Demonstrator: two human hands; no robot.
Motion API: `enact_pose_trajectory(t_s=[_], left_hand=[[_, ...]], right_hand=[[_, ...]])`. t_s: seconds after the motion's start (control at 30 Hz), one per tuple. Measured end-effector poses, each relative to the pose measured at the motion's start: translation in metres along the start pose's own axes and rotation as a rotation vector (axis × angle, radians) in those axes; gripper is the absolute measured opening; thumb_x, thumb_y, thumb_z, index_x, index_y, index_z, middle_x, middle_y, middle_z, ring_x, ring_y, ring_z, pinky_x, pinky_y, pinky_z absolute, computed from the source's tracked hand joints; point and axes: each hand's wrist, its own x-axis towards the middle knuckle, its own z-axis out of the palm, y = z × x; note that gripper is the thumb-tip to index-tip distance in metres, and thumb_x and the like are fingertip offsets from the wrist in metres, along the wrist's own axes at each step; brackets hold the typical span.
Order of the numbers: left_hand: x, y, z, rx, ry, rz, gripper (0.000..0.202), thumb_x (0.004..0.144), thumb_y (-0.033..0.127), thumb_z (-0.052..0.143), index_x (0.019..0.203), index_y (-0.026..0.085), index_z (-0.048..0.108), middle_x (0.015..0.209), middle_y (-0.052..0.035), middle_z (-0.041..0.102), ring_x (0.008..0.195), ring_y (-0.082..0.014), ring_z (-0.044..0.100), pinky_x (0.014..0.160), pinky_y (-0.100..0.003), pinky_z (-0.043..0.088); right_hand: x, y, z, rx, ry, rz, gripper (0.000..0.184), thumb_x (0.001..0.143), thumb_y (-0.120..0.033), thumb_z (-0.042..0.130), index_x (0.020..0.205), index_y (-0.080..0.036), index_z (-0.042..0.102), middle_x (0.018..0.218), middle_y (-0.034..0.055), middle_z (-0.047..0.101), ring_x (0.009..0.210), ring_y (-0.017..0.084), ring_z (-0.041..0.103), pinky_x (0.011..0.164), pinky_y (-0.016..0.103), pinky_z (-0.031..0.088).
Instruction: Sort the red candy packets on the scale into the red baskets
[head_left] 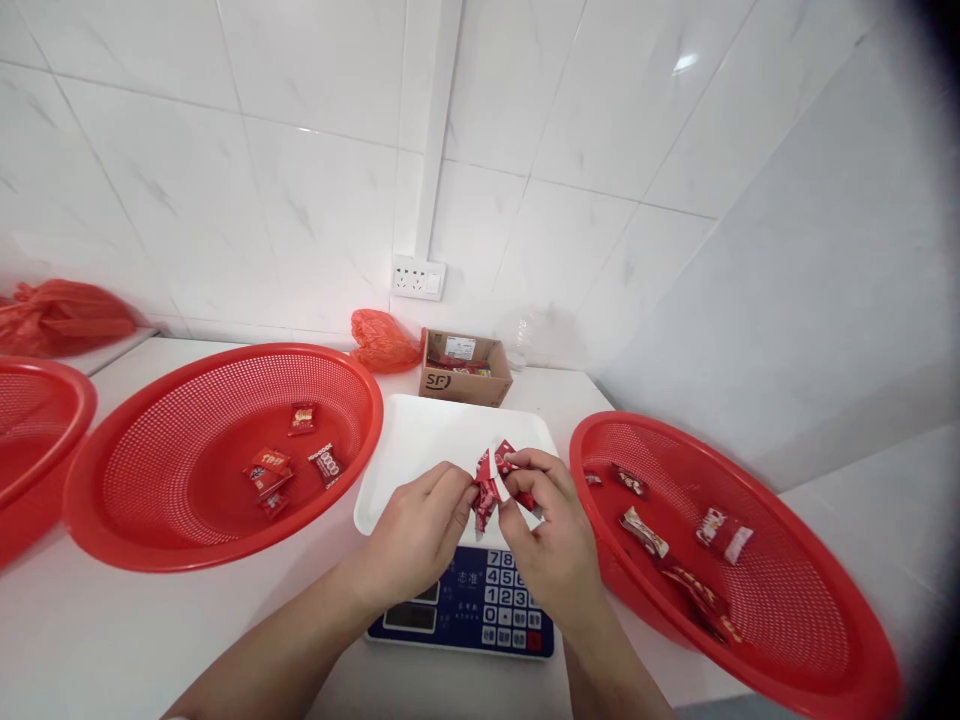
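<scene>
Pinching a bunch of red snack packets [491, 482] from both sides, left hand [420, 528] and right hand [553, 535] hold it just above the white scale tray [420, 440]. Setting it down likely needs both pinches eased together.

Your left hand [416, 530] and right hand [551, 530] meet above the white plastic weighing tray [420, 440] of the blue-faced digital scale [472, 605], both pinching a small cluster of red-and-white wrapped sweets [491, 478]. To your left sits a round red mesh plastic basket [150, 500] with a few red packets [289, 460] inside; to your right, another red mesh basket [817, 640] holds several wrapped snacks [675, 545]. Behind the tray stands an open brown cardboard box [465, 368], just beside a crumpled orange plastic bag [384, 340]
</scene>
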Motion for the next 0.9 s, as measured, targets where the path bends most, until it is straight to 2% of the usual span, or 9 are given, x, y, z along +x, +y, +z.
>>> enact_pose_trajectory(t_s=[0.07, 0.13, 0.2, 0.27, 0.43, 0.53, 0.67, 0.77, 0.9], left_hand=[[0.000, -0.003, -0.002, 0.064, 0.059, 0.054, 0.023, 0.096, 0.018, 0.036, 0.077, 0.020, 0.049, 0.070, 0.0002, 0.056, 0.058, -0.0131, 0.051, 0.055, -0.024, 0.041], [0.001, -0.007, -0.007, 0.080, 0.146, 0.039, 0.020, 0.093, 0.017, 0.040, 0.075, 0.021, 0.049, 0.067, 0.0007, 0.056, 0.056, -0.0127, 0.050, 0.053, -0.023, 0.039], [0.004, -0.010, -0.015, 0.052, 0.239, -0.050, 0.020, 0.091, 0.016, 0.041, 0.073, 0.021, 0.048, 0.063, 0.0017, 0.054, 0.053, -0.0122, 0.049, 0.051, -0.023, 0.037], [0.005, -0.011, -0.022, -0.069, 0.264, -0.150, 0.021, 0.092, 0.017, 0.041, 0.072, 0.020, 0.048, 0.061, 0.0018, 0.053, 0.053, -0.0123, 0.049, 0.050, -0.022, 0.038], [0.003, -0.004, -0.022, -0.646, 0.103, -0.268, 0.034, 0.097, 0.042, 0.045, 0.082, 0.018, 0.063, 0.073, -0.0039, 0.065, 0.064, -0.0158, 0.057, 0.060, -0.026, 0.047], [0.001, 0.002, -0.019, -0.854, 0.052, -0.342, 0.038, 0.093, 0.052, 0.051, 0.089, 0.019, 0.069, 0.073, -0.0044, 0.066, 0.068, -0.0171, 0.060, 0.064, -0.028, 0.049], [0.005, 0.010, -0.023, -0.922, -0.137, -0.360, 0.044, 0.086, 0.059, 0.057, 0.081, 0.018, 0.071, 0.070, -0.0048, 0.066, 0.069, -0.0177, 0.060, 0.062, -0.027, 0.048], [0.009, 0.014, -0.026, -0.918, -0.256, -0.369, 0.047, 0.084, 0.062, 0.058, 0.076, 0.017, 0.069, 0.068, -0.0043, 0.064, 0.071, -0.0183, 0.060, 0.063, -0.028, 0.049], [0.007, 0.013, -0.022, -0.918, -0.217, -0.409, 0.047, 0.088, 0.060, 0.052, 0.071, 0.017, 0.060, 0.067, -0.0020, 0.058, 0.065, -0.0148, 0.054, 0.062, -0.027, 0.048]], right_hand=[[0.001, 0.003, -0.003, -0.011, -0.001, -0.010, 0.011, 0.083, -0.016, 0.052, 0.076, -0.022, 0.058, 0.098, 0.0068, 0.061, 0.094, 0.021, 0.062, 0.081, 0.036, 0.055], [0.003, 0.007, -0.008, -0.022, 0.031, 0.017, 0.010, 0.083, -0.017, 0.052, 0.076, -0.022, 0.058, 0.099, 0.0069, 0.061, 0.093, 0.021, 0.062, 0.079, 0.036, 0.054], [0.005, 0.010, -0.014, -0.020, 0.091, 0.084, 0.011, 0.084, -0.019, 0.053, 0.074, -0.022, 0.057, 0.100, 0.0070, 0.060, 0.092, 0.021, 0.061, 0.077, 0.036, 0.054], [0.006, 0.012, -0.018, 0.018, 0.110, 0.137, 0.013, 0.086, -0.022, 0.055, 0.074, -0.021, 0.059, 0.102, 0.0071, 0.060, 0.093, 0.021, 0.061, 0.076, 0.035, 0.053], [0.002, 0.008, -0.015, 0.183, 0.043, 0.116, 0.012, 0.091, -0.028, 0.057, 0.092, -0.024, 0.068, 0.111, 0.0072, 0.058, 0.108, 0.022, 0.057, 0.091, 0.037, 0.049], [0.002, 0.002, -0.011, 0.311, -0.013, 0.128, 0.017, 0.094, -0.033, 0.056, 0.097, -0.026, 0.071, 0.112, 0.0074, 0.058, 0.109, 0.021, 0.058, 0.088, 0.034, 0.052], [0.007, -0.007, -0.009, 0.501, -0.128, 0.155, 0.030, 0.093, -0.048, 0.054, 0.094, -0.024, 0.073, 0.110, 0.0088, 0.061, 0.106, 0.022, 0.061, 0.088, 0.035, 0.054], [0.011, -0.011, -0.009, 0.561, -0.163, 0.197, 0.034, 0.092, -0.049, 0.056, 0.079, -0.022, 0.071, 0.105, 0.0081, 0.063, 0.101, 0.022, 0.063, 0.088, 0.036, 0.053], [0.011, -0.011, -0.008, 0.545, -0.056, 0.226, 0.027, 0.090, -0.036, 0.061, 0.068, -0.020, 0.065, 0.100, 0.0057, 0.064, 0.095, 0.020, 0.063, 0.084, 0.034, 0.053]])
